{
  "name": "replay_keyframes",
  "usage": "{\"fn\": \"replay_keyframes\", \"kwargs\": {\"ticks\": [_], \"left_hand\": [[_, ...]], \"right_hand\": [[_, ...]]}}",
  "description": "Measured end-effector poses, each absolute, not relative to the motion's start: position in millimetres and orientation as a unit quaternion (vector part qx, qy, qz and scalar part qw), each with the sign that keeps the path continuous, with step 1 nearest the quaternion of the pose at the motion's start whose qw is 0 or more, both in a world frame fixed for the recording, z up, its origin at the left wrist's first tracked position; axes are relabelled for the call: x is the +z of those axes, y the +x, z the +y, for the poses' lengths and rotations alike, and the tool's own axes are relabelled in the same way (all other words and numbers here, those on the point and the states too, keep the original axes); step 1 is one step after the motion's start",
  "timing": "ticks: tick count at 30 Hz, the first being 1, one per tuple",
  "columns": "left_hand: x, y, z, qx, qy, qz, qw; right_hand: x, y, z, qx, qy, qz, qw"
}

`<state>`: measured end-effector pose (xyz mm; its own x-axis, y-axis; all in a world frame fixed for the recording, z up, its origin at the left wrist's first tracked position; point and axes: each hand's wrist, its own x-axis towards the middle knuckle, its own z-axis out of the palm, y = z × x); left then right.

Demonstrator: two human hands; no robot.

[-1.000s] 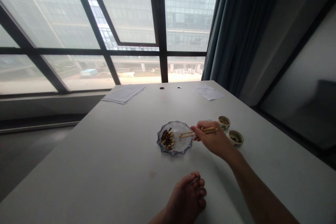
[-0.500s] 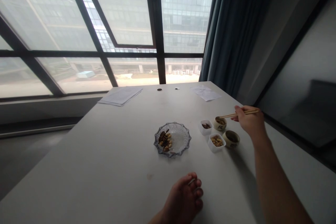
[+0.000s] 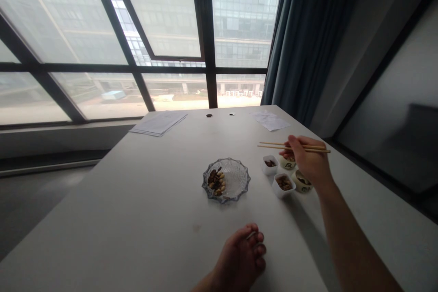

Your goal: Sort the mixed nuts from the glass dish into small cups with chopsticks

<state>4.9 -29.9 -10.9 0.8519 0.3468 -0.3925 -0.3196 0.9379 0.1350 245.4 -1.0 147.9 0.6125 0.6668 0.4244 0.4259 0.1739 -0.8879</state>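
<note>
My right hand (image 3: 310, 157) is closed round a pair of wooden chopsticks (image 3: 273, 145), held nearly level with the tips pointing left. The tips are slightly apart, and I see nothing between them. Below the hand are two small beige cups (image 3: 288, 164), partly hidden by it, and two white plastic tubs (image 3: 284, 186); one tub holds dark pieces, the other brownish nuts. Left of these stands a scalloped glass dish (image 3: 239, 182) with dark pieces and pale nuts (image 3: 217, 182) in its left half. My left hand (image 3: 242, 253) rests near the front, fingers curled, with nothing visible in it.
Paper stacks (image 3: 159, 123) lie at the white table's (image 3: 143, 210) back left, and loose sheets (image 3: 272, 120) at the back right. Two round holes (image 3: 209, 115) are near the far edge. Behind are a window and a blue curtain (image 3: 290, 41).
My right hand has moved left with the chopsticks; their tips have left the rear cup and now hang over the table, left of it. The left hand stays put.
</note>
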Motion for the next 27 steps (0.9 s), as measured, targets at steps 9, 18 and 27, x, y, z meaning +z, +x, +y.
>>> {"fn": "replay_keyframes", "kwargs": {"ticks": [9, 18, 27], "left_hand": [[-8.1, 5.1, -30.3, 0.170, 0.030, 0.220, 0.960], [-7.2, 6.8, -30.0, 0.169, 0.029, 0.229, 0.958], [-10.2, 7.2, -29.3, 0.164, 0.030, 0.226, 0.960]], "right_hand": [[147.2, 170.7, -5.2, 0.209, -0.563, -0.697, 0.391], [128.6, 159.1, 6.2, 0.221, -0.537, -0.724, 0.373], [123.9, 159.2, 7.5, 0.202, -0.540, -0.731, 0.365]]}}
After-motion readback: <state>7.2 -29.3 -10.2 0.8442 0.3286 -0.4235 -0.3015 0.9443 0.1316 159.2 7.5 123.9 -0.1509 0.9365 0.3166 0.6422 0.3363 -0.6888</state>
